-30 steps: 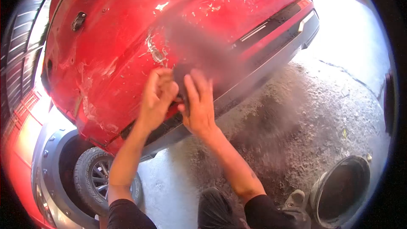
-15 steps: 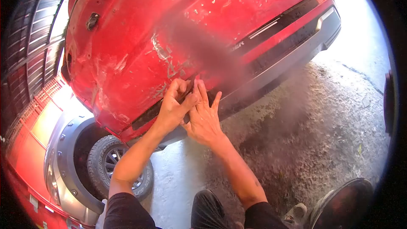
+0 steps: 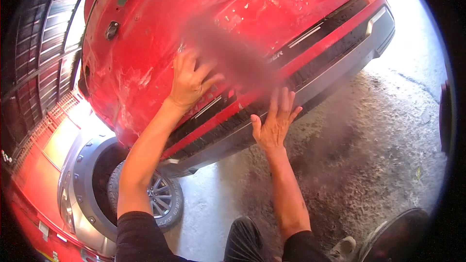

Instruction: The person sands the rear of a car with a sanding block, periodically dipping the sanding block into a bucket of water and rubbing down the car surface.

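A dented, scraped red vehicle panel [image 3: 150,43] fills the upper middle of the head view. Along its lower side run a black trim strip [image 3: 310,31] with pale letters ending in "ER" and a dark grey bumper edge [image 3: 335,75]. My left hand [image 3: 189,82] is over the red panel, its fingers apart and partly bent, with no object showing in it. Further right, my right hand [image 3: 274,121] is open beside the bumper edge, fingers stretched and thumb out. Whether either hand touches the surface I cannot tell. A dark blur covers the panel between the hands.
At lower left stand a wheel [image 3: 167,199] and a dark fender flare [image 3: 85,189] of another vehicle. Rough concrete floor [image 3: 378,150] lies to the right. A round dark object [image 3: 395,235] is at lower right, near my shoe [image 3: 344,246]. Corrugated metal sheeting [image 3: 53,24] rises at left.
My hands, close together over the panel's lower edge before, have moved apart: the left up and slightly left, the right to the right. The view has shifted slightly.
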`<action>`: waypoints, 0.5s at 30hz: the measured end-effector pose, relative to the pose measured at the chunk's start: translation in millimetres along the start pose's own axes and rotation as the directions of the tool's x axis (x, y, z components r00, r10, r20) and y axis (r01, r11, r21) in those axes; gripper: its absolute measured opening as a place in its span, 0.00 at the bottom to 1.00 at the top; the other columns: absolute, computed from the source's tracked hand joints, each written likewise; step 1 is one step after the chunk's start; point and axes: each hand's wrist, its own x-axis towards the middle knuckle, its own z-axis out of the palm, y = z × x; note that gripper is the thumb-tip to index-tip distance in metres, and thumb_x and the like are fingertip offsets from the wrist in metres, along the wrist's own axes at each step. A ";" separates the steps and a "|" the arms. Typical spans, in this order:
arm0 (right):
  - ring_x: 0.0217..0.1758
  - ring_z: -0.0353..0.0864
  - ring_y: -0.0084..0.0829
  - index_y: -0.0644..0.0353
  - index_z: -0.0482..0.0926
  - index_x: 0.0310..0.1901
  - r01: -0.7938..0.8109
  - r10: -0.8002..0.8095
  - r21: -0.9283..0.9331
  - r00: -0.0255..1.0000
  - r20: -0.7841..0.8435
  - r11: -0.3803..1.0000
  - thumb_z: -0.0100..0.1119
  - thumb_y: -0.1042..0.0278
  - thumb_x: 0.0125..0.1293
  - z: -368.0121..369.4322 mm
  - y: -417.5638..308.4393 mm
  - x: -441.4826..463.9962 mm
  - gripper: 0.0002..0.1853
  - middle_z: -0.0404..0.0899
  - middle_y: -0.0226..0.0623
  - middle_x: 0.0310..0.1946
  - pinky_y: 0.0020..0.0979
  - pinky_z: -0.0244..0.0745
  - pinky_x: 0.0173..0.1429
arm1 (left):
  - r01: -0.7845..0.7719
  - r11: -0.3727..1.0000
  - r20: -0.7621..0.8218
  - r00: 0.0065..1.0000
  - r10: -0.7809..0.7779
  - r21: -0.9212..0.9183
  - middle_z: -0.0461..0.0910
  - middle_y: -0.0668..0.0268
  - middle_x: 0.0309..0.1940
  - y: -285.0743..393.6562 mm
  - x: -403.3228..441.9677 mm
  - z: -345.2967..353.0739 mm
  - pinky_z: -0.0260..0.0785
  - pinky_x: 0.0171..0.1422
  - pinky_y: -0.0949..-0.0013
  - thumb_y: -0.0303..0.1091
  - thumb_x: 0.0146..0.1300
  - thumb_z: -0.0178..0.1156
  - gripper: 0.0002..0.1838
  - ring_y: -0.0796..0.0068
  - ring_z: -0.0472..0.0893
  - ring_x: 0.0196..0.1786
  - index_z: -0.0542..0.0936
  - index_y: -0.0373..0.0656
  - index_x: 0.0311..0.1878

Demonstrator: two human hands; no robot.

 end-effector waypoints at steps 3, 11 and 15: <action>0.88 0.43 0.50 0.59 0.57 0.81 0.013 -0.011 0.034 0.998 -0.060 0.999 0.41 0.29 0.75 7.3 2.9 -1.7 0.46 0.52 0.50 0.83 0.59 0.15 0.85 | -0.029 0.994 0.040 0.999 0.025 0.107 0.75 0.56 0.70 -2.6 -8.5 1.7 0.69 0.65 0.52 0.45 0.55 0.77 0.26 0.52 0.75 0.64 0.86 0.59 0.58; 0.88 0.45 0.51 0.60 0.59 0.80 0.032 -0.031 0.009 0.995 -0.092 0.999 0.46 0.38 0.75 7.9 3.7 0.2 0.42 0.54 0.49 0.82 0.59 0.17 0.85 | -0.068 0.951 0.174 0.985 0.016 0.301 0.76 0.63 0.66 2.2 -5.9 -20.6 0.67 0.60 0.53 0.35 0.49 0.76 0.35 0.58 0.76 0.60 0.82 0.71 0.64; 0.87 0.46 0.51 0.60 0.61 0.80 0.026 -0.024 0.015 0.995 -0.099 1.000 0.48 0.40 0.74 8.9 2.1 0.3 0.41 0.55 0.50 0.82 0.59 0.18 0.85 | -0.142 0.935 0.152 0.984 0.096 0.326 0.78 0.68 0.55 -1.8 -2.9 -21.8 0.65 0.58 0.56 0.30 0.51 0.73 0.35 0.63 0.77 0.57 0.83 0.69 0.65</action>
